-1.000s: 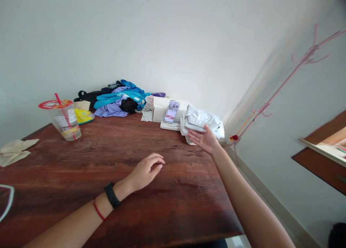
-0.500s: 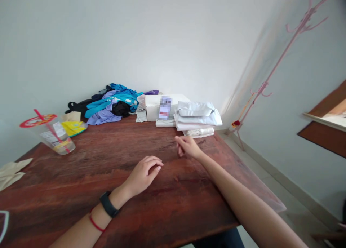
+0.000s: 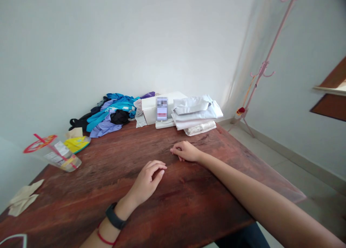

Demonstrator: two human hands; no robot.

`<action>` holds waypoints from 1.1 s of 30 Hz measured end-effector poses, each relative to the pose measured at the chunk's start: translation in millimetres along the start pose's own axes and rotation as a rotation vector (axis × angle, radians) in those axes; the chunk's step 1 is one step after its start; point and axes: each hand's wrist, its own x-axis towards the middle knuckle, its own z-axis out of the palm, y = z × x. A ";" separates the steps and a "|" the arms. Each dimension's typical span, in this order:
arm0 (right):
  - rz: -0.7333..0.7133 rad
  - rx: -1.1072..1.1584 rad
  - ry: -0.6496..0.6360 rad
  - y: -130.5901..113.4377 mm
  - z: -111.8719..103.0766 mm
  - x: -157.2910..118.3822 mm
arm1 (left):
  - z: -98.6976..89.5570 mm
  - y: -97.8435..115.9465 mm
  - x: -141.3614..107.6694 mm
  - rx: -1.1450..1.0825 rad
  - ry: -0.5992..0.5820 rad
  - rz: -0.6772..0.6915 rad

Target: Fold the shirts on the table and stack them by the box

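Comparing with a second ago, we find the right hand (image 3: 186, 152) withdrawn from the folded white clothes (image 3: 196, 113), now curled, empty on the table (image 3: 189, 197); left hand (image 3: 147, 181) rests loosely curled, empty.

Folded white garments (image 3: 196, 113): stacked flat on the table's (image 3: 189, 204) far edge, at 1 o'clock from both hands.

No writing is legible: the label on the clear plastic cup (image 3: 60, 157) is too small to read.
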 end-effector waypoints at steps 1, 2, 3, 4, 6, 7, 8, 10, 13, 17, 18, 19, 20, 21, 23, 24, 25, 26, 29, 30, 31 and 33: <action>-0.003 -0.020 0.004 -0.5 0.2 0.1 | -0.5 0.1 0.2 0.004 -0.006 0.001; -0.004 -0.040 0.010 -1.0 0.2 0.1 | -1.1 0.2 0.5 0.010 -0.014 0.004; -0.009 -0.060 0.017 -1.3 0.1 0.3 | -1.6 0.2 0.6 0.016 -0.023 0.007; -0.015 -0.076 0.025 -1.4 -0.1 0.4 | -2.0 0.2 0.8 0.023 -0.034 0.010; -0.031 -0.092 0.035 -1.0 -0.7 0.8 | -2.6 0.2 0.9 0.037 -0.049 0.016; -0.037 -0.091 0.035 -0.6 -1.0 1.0 | -2.7 0.2 0.9 0.043 -0.053 0.018; -0.041 -0.086 0.033 -0.1 -1.3 1.1 | -2.7 0.4 0.9 0.049 -0.054 0.018; -0.043 -0.069 0.024 0.9 -1.9 1.0 | -2.2 1.2 0.9 0.062 -0.052 0.016; -0.049 -0.050 0.012 2.0 -2.6 0.5 | -1.4 3.1 1.2 0.080 -0.050 0.020; -0.047 -0.008 0.002 3.0 -2.2 0.3 | -1.3 5.2 2.5 0.096 -0.052 0.031; -0.044 0.003 -0.002 3.3 -1.9 0.4 | -1.4 5.4 2.8 0.098 -0.053 0.031; -0.041 0.012 -0.006 3.6 -1.6 0.5 | -1.4 5.4 3.0 0.100 -0.052 0.029; -0.040 0.017 -0.010 3.9 -1.4 0.7 | -1.4 5.3 3.1 0.102 -0.052 0.027; -0.039 0.018 -0.011 4.2 -1.3 0.9 | -1.2 5.1 3.0 0.104 -0.051 0.025; -0.038 0.019 -0.010 4.6 -1.3 1.1 | -0.5 4.5 2.4 0.107 -0.048 0.029; -0.038 0.022 -0.009 4.8 -1.4 1.1 | -0.1 4.3 2.0 0.108 -0.046 0.032; -0.038 0.028 -0.008 4.9 -1.5 1.0 | 0.3 4.2 1.5 0.110 -0.044 0.037; -0.037 0.037 -0.007 5.1 -1.5 1.0 | 0.6 4.2 1.2 0.112 -0.044 0.041; -0.021 0.079 -0.008 6.6 -0.5 1.2 | 0.7 4.9 1.2 0.114 -0.043 0.045; -0.010 0.101 -0.008 7.4 0.3 1.6 | 0.5 5.3 1.4 0.113 -0.042 0.045; 0.003 0.130 -0.008 8.4 1.2 2.3 | 0.2 5.6 1.8 0.111 -0.041 0.044; 0.043 0.228 -0.005 10.6 2.6 4.6 | -0.5 5.8 2.5 0.104 -0.041 0.042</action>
